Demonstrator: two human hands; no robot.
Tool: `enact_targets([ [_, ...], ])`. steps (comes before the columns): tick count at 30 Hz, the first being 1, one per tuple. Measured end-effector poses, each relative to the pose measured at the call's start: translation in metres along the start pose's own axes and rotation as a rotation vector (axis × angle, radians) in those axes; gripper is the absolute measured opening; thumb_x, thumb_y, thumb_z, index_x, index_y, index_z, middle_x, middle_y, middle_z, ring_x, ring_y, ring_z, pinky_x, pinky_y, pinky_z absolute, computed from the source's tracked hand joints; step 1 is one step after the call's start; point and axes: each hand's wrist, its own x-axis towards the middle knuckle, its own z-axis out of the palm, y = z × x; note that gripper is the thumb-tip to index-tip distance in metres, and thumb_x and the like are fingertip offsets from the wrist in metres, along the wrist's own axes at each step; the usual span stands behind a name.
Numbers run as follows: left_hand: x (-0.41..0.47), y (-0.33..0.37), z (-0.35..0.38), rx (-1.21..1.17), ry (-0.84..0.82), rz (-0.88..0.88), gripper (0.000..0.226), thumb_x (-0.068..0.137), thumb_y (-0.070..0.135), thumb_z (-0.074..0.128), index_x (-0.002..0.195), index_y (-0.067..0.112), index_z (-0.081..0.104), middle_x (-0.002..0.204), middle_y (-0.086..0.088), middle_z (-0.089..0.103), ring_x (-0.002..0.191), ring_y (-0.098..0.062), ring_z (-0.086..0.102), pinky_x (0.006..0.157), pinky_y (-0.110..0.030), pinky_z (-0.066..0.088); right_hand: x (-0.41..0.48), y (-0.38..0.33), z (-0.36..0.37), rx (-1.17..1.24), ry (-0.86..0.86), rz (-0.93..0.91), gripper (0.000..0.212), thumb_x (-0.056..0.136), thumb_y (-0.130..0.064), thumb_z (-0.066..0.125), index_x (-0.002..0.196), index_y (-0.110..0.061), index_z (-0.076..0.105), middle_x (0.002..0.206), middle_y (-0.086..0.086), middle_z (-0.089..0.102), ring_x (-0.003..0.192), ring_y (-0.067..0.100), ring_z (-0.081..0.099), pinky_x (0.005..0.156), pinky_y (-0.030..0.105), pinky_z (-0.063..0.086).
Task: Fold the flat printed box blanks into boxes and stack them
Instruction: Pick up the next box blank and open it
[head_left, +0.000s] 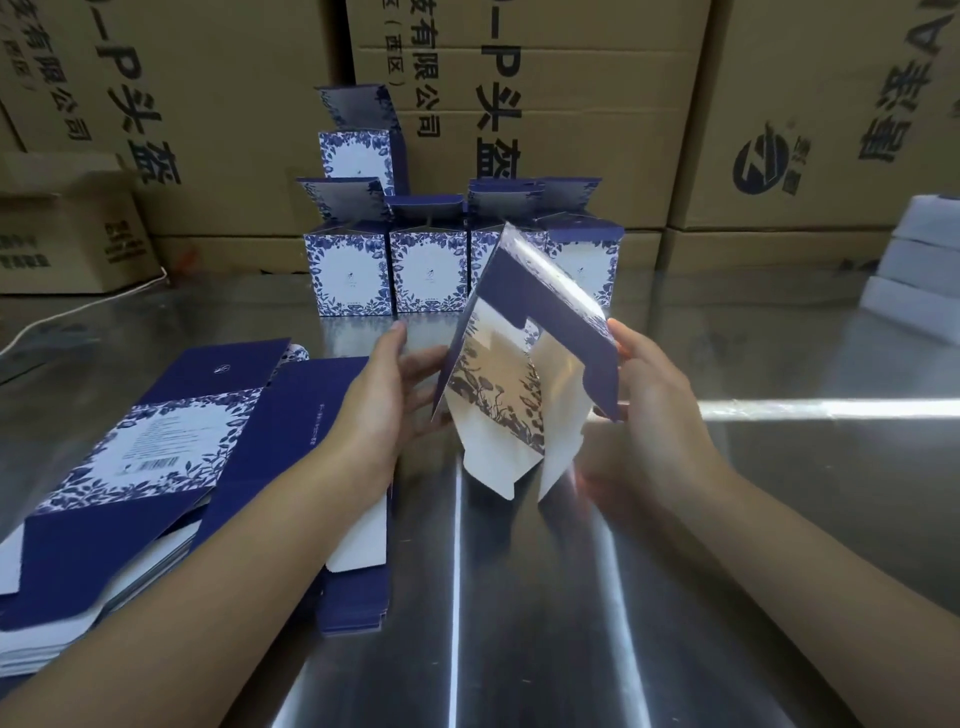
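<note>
A half-opened blue and white box blank (524, 364) hangs above the steel table's middle, tilted, its white flaps pointing down at me. My left hand (387, 395) holds its left edge, fingers reaching behind the panel. My right hand (644, 395) grips its dark blue right side, thumb on the upper edge. A pile of flat printed blanks (156, 457) lies at the left on the table. Several folded boxes (431, 270) stand in a row at the back with their lids open, and one more folded box (358, 156) sits on top at the left.
Large brown cartons (545, 104) form a wall behind the boxes. A smaller brown carton (72, 234) sits at the back left. White boxes (919, 260) are stacked at the right edge. The shiny steel table (519, 597) shows bare metal in front of me.
</note>
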Motion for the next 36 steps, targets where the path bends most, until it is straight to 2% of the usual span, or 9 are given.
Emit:
enact_targets([
  [2, -0.001, 0.000, 0.001, 0.091, -0.066, 0.032, 0.057, 0.098, 0.051, 0.026, 0.118, 0.014, 0.065, 0.111, -0.003, 0.070, 0.100, -0.015, 0.066, 0.072, -0.028, 0.050, 0.000, 0.002, 0.001, -0.099, -0.040, -0.057, 0.048, 0.092, -0.014, 0.039, 0.126, -0.044, 0.053, 0.128, -0.015, 0.056, 0.115, 0.004, 0.053, 0.082, 0.026, 0.046],
  [5, -0.004, -0.001, 0.007, 0.132, -0.177, 0.064, 0.059, 0.098, 0.051, 0.023, 0.125, 0.016, 0.061, 0.123, -0.001, 0.065, 0.109, -0.015, 0.062, 0.077, -0.029, 0.049, -0.005, 0.001, 0.005, -0.193, -0.159, -0.094, 0.053, 0.086, -0.022, 0.037, 0.119, -0.062, 0.046, 0.126, -0.028, 0.052, 0.114, -0.009, 0.047, 0.095, 0.030, 0.043],
  [8, -0.007, -0.002, 0.013, 0.121, -0.277, 0.075, 0.055, 0.098, 0.052, 0.024, 0.125, 0.021, 0.060, 0.129, 0.001, 0.061, 0.120, -0.016, 0.056, 0.093, -0.039, 0.047, -0.011, 0.000, 0.009, -0.237, -0.253, -0.092, 0.059, 0.078, -0.025, 0.037, 0.125, -0.061, 0.044, 0.132, -0.023, 0.049, 0.123, -0.003, 0.043, 0.108, 0.042, 0.037],
  [11, -0.009, -0.001, 0.013, 0.108, -0.375, 0.100, 0.053, 0.091, 0.057, 0.030, 0.120, 0.028, 0.064, 0.130, 0.008, 0.060, 0.125, -0.011, 0.051, 0.103, -0.047, 0.040, -0.016, -0.001, 0.013, -0.234, -0.344, -0.106, 0.061, 0.075, -0.023, 0.036, 0.123, -0.061, 0.043, 0.125, -0.034, 0.045, 0.119, -0.011, 0.043, 0.110, 0.041, 0.036],
  [16, -0.010, -0.002, 0.009, 0.175, -0.547, 0.119, 0.065, 0.087, 0.065, 0.029, 0.136, 0.029, 0.050, 0.142, 0.006, 0.048, 0.135, -0.014, 0.039, 0.110, -0.055, 0.027, -0.020, 0.000, 0.015, -0.242, -0.428, -0.116, 0.066, 0.075, -0.022, 0.038, 0.135, -0.051, 0.039, 0.130, -0.035, 0.041, 0.126, -0.010, 0.037, 0.112, 0.041, 0.033],
  [21, -0.012, -0.001, 0.009, 0.170, -0.531, 0.108, 0.073, 0.083, 0.067, 0.032, 0.137, 0.022, 0.050, 0.143, 0.004, 0.048, 0.134, -0.015, 0.041, 0.111, -0.055, 0.027, -0.020, -0.001, 0.016, -0.233, -0.441, -0.122, 0.065, 0.075, -0.021, 0.037, 0.131, -0.054, 0.038, 0.125, -0.040, 0.041, 0.125, -0.010, 0.038, 0.112, 0.041, 0.033],
  [27, -0.011, 0.001, 0.007, 0.214, -0.471, 0.097, 0.076, 0.083, 0.065, 0.023, 0.139, 0.020, 0.047, 0.144, 0.003, 0.047, 0.135, -0.016, 0.040, 0.112, -0.055, 0.026, -0.017, -0.003, 0.013, -0.135, -0.356, -0.076, 0.062, 0.087, -0.011, 0.039, 0.139, -0.045, 0.039, 0.140, -0.011, 0.044, 0.124, 0.003, 0.045, 0.104, 0.040, 0.042],
  [32, -0.017, 0.001, 0.009, 0.254, -0.563, 0.127, 0.077, 0.081, 0.068, 0.030, 0.141, 0.023, 0.043, 0.145, 0.004, 0.045, 0.136, -0.018, 0.038, 0.112, -0.058, 0.022, -0.023, -0.004, 0.016, -0.180, -0.436, -0.103, 0.068, 0.073, -0.020, 0.042, 0.137, -0.043, 0.041, 0.138, -0.024, 0.042, 0.124, -0.007, 0.042, 0.111, 0.036, 0.036],
  [36, -0.020, 0.004, 0.013, 0.274, -0.565, 0.127, 0.079, 0.076, 0.066, 0.037, 0.142, 0.024, 0.042, 0.146, 0.004, 0.044, 0.135, -0.016, 0.039, 0.111, -0.058, 0.024, -0.019, -0.001, 0.015, -0.173, -0.438, -0.093, 0.071, 0.071, -0.021, 0.041, 0.138, -0.048, 0.041, 0.136, -0.028, 0.042, 0.117, -0.010, 0.047, 0.103, 0.030, 0.043],
])
